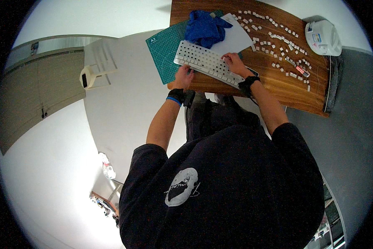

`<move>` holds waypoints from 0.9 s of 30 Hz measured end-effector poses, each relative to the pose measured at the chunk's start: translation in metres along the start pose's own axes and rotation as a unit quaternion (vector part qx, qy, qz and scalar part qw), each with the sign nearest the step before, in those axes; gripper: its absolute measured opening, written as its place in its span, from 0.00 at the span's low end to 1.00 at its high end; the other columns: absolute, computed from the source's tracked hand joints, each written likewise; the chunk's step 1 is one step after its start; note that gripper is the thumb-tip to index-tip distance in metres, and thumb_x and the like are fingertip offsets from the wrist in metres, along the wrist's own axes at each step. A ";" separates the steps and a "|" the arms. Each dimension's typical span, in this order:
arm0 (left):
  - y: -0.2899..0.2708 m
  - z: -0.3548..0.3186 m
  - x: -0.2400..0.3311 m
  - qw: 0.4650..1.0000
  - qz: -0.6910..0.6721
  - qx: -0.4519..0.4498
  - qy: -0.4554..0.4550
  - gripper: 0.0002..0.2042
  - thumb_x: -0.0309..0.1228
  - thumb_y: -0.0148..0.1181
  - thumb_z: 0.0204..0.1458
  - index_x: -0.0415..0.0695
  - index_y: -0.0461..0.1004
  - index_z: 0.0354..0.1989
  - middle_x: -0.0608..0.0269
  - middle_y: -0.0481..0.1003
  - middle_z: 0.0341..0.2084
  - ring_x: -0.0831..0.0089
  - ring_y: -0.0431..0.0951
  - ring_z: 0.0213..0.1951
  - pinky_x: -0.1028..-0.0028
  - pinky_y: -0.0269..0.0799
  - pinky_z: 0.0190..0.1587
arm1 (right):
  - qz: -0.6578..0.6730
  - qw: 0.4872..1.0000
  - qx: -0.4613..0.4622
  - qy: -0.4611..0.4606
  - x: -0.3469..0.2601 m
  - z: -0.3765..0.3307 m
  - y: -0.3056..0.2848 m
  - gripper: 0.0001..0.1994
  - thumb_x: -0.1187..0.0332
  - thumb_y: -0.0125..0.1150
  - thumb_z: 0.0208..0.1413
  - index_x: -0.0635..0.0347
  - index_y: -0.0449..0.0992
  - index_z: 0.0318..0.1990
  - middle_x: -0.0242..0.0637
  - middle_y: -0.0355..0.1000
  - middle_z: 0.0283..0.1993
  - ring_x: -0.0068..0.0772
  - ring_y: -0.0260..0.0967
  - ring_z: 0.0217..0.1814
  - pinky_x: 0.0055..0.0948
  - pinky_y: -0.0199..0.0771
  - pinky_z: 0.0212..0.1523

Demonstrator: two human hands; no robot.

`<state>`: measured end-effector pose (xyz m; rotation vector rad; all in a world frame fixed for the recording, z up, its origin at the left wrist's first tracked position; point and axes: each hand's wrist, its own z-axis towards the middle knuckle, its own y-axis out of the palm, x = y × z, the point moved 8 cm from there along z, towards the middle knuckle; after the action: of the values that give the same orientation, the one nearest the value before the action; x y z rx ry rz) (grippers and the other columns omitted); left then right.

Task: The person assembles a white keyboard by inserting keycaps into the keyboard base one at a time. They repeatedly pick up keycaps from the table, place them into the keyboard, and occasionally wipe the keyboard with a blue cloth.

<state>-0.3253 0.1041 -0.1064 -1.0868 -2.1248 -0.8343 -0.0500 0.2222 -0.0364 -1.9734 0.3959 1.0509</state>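
Note:
A white keyboard [211, 62] lies at a slant near the table's front edge. White keycaps cover its near rows, while dark switch spots show bare across the far rows. My left hand [184, 77] is at the near left edge of the keyboard, fingers curled against it with the thumb beside them. Over the right part of the board is my right hand [235, 64], its fingertips bent together just above the bare switches. Whatever those fingertips hold, if anything, is too small to make out.
A green cutting mat [159, 60] lies under the keyboard's left end, with a bunched blue cloth [205, 29] and white sheet [238, 35] behind. Many loose white keycaps [277, 37] spread over the table's right side, around a red-handled tool [302, 72]. A white plastic container [325, 38] stands at the far right.

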 end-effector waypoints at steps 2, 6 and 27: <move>-0.012 0.003 -0.004 1.000 -0.007 0.003 0.025 0.09 0.25 0.59 0.58 0.43 0.76 0.46 0.65 0.76 0.37 0.71 0.76 0.37 0.72 0.72 0.36 | 0.031 0.998 -0.043 0.033 -0.007 0.006 0.002 0.12 0.62 0.47 0.71 0.54 0.76 0.51 0.43 0.69 0.53 0.49 0.63 0.55 0.48 0.69 0.55; 0.029 -0.019 0.012 0.998 -0.007 -0.061 -0.014 0.12 0.23 0.61 0.56 0.42 0.74 0.49 0.64 0.75 0.42 0.70 0.74 0.47 0.72 0.74 0.42 | 0.077 0.997 -0.010 0.030 0.008 0.001 -0.008 0.14 0.61 0.46 0.72 0.56 0.76 0.52 0.46 0.70 0.50 0.47 0.65 0.54 0.47 0.68 0.54; 0.102 -0.104 0.098 0.939 0.217 -0.205 0.173 0.20 0.19 0.61 0.58 0.41 0.67 0.59 0.56 0.73 0.54 0.62 0.77 0.52 0.67 0.82 0.49 | 0.033 0.995 -0.040 -0.084 -0.093 -0.030 -0.020 0.14 0.64 0.58 0.66 0.53 0.76 0.56 0.36 0.69 0.55 0.33 0.70 0.57 0.33 0.73 0.60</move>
<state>-0.2626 0.1195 0.0573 -1.4281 -1.3790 -1.1739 -0.0779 0.1998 0.0569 -1.9355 0.3349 1.2820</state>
